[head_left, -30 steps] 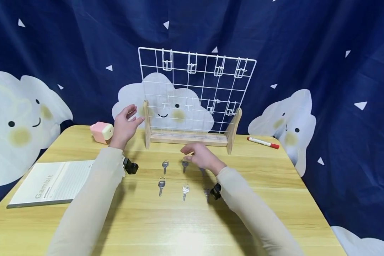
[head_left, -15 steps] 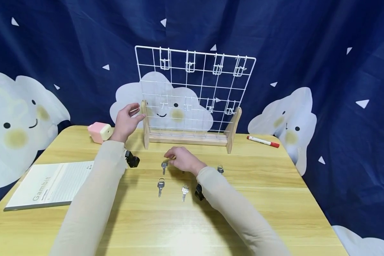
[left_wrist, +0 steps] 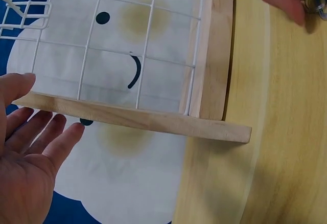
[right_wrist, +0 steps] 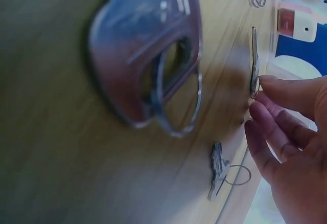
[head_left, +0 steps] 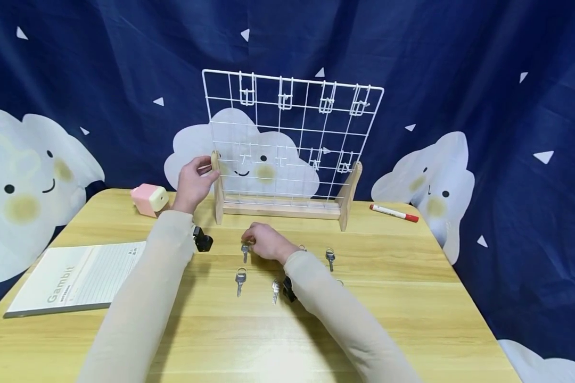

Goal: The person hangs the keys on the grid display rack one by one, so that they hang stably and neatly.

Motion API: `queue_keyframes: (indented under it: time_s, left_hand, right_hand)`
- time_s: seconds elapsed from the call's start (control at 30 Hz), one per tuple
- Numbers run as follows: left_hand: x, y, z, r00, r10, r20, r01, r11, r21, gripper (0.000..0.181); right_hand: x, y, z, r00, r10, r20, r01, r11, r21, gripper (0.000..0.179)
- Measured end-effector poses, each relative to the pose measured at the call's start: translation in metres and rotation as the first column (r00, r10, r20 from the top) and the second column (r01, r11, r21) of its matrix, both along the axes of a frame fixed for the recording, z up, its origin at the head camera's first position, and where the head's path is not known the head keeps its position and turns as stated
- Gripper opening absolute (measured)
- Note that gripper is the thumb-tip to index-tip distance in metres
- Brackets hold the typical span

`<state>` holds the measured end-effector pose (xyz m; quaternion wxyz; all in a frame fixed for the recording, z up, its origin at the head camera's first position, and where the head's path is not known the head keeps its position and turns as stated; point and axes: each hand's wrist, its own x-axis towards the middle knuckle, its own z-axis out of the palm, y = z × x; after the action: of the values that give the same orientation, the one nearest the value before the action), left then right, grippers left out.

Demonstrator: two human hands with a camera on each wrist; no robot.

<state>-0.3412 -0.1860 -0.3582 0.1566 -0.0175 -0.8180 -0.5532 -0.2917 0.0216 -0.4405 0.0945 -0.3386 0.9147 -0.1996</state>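
Our left hand (head_left: 193, 180) is gripping the keyless rack (head_left: 282, 209), our right hand (head_left: 267, 242) pinching one of several keys (head_left: 245, 255) before it.

Silver-grey keys (head_left: 240, 278) on a yellow wood-grain bench (head_left: 239, 335), before a white wire rack (head_left: 303, 128)
The rack's stand (head_left: 282, 209) is pale wood; behind the rack hangs a dark blue curtain (head_left: 441, 58) patterned with white triangles (head_left: 543, 156) and white clouds (head_left: 194, 137) with yellow cheeks (head_left: 265, 172). Left of the rack are a pink and cream box (head_left: 144, 200) and a white notebook (head_left: 72, 276) with grey lines; right of it, a white marker (head_left: 393, 213) with red ends. In front of the rack, the sleeves (head_left: 141, 292) are beige.
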Motion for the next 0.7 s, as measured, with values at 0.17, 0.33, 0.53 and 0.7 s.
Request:
queue_keyframes:
  time_s: [0.17,0.33,0.53,0.7]
  left_hand:
    - [-0.001,0.004,-0.001,1.000,0.027,0.012,-0.027,0.999,0.019,0.042]
    - [-0.005,0.007,0.002,0.998,0.064,0.020,-0.064,0.998,0.008,0.038]
    - [-0.008,0.008,0.001,0.996,0.088,0.033,-0.089,0.996,0.023,0.033]
    - [-0.007,0.009,-0.001,0.995,0.092,0.045,-0.093,0.995,0.034,0.034]
  right_hand:
    - [-0.002,-0.005,-0.003,1.000,0.002,-0.025,-0.001,1.000,0.022,0.019]
    - [-0.004,-0.007,-0.001,1.000,-0.013,-0.028,0.014,0.999,0.036,0.016]
    - [-0.002,-0.007,0.003,0.999,-0.008,-0.037,0.010,0.999,0.031,0.016]
    - [0.001,-0.005,0.009,1.000,-0.002,-0.010,0.003,0.999,0.034,0.014]
